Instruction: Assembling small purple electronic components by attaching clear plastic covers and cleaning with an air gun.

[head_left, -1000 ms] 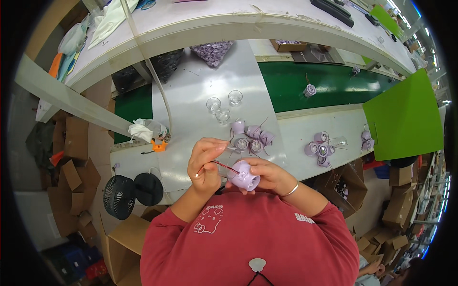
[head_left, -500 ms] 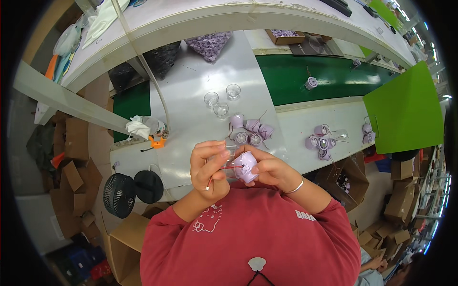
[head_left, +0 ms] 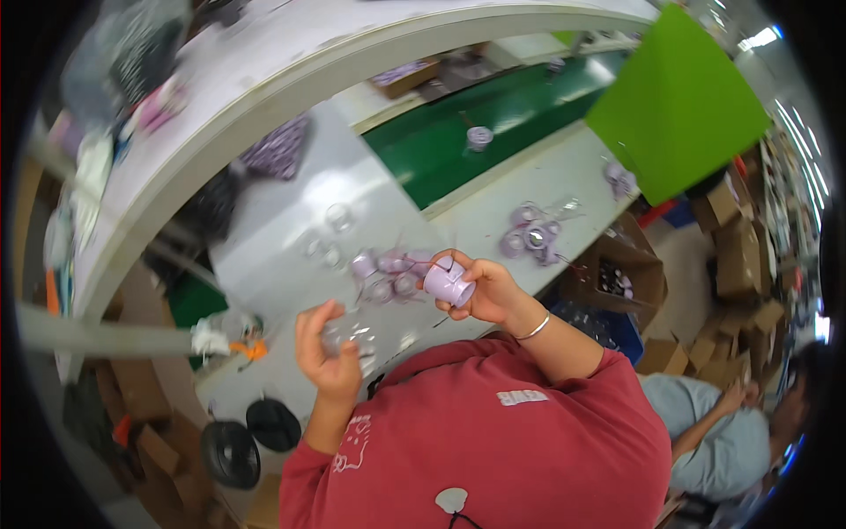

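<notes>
My right hand (head_left: 480, 286) is closed around a small lilac cup-shaped housing (head_left: 449, 282) with a thin dark red wire at its end. To its left and nearer me, my left hand (head_left: 326, 353) has its thumb and fingers curved about a clear plastic cup (head_left: 354, 337), blurred by motion. Just beyond both hands lies a cluster of lilac housings (head_left: 381, 286) with wires. Farther off on the grey table stand a few clear cups (head_left: 338, 218).
A green conveyor belt (head_left: 423, 167) runs past the table and carries a lilac piece (head_left: 479, 137). More housings (head_left: 530, 236) sit on the right ledge, near a green panel (head_left: 674, 110). A shelf beam (head_left: 291, 66) crosses above. A person in a pale shirt (head_left: 718, 436) is at lower right.
My hands have drawn apart. The lilac housing has gone right in my right hand, while my left hand has moved left with the clear cup. The whole view has swung to the right.
</notes>
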Demonstrator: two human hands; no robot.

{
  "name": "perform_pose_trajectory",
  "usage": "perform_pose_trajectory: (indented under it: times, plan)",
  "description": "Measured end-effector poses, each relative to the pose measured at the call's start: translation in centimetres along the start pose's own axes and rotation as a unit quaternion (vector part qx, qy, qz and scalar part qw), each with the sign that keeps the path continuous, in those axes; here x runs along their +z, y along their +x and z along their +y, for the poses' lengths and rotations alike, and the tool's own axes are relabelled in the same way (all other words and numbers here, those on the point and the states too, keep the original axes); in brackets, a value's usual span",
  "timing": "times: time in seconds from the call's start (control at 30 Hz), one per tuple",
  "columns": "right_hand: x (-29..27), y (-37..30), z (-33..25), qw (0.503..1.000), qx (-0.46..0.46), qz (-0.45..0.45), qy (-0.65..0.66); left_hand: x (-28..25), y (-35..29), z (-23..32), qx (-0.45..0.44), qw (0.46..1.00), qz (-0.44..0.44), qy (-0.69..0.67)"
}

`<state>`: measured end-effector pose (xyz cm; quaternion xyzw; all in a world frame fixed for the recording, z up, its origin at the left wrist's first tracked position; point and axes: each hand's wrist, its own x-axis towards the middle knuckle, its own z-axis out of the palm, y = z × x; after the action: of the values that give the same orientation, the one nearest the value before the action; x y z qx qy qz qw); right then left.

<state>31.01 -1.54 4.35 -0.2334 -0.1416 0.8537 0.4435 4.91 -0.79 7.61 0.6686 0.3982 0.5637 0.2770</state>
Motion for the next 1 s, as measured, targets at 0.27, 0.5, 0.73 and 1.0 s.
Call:
perform_pose_trajectory:
  times: [0.27,0.5,0.73,1.0]
  plan:
    - [-13.6,-12.1,-2.7,0.914,-0.278,0.141,0.260,2.2,1.0,-1.0,-0.067,0.994,-0.077,-0.050]
    - [-24.0,-26.5,0.3,0.746,-0.530,0.258,0.310,5.9,2.2,-1.1,-0.098,0.984,-0.142,-0.039]
    - [-28.2,-38.8,3.8,0.552,-0.683,0.281,0.388,7.8,2.4,-2.1,-0.116,0.979,-0.163,-0.041]
    - [-27.8,-44.8,3.8,0.493,-0.714,0.326,0.374,8.5,2.1,-2.9,-0.147,0.975,-0.163,-0.031]
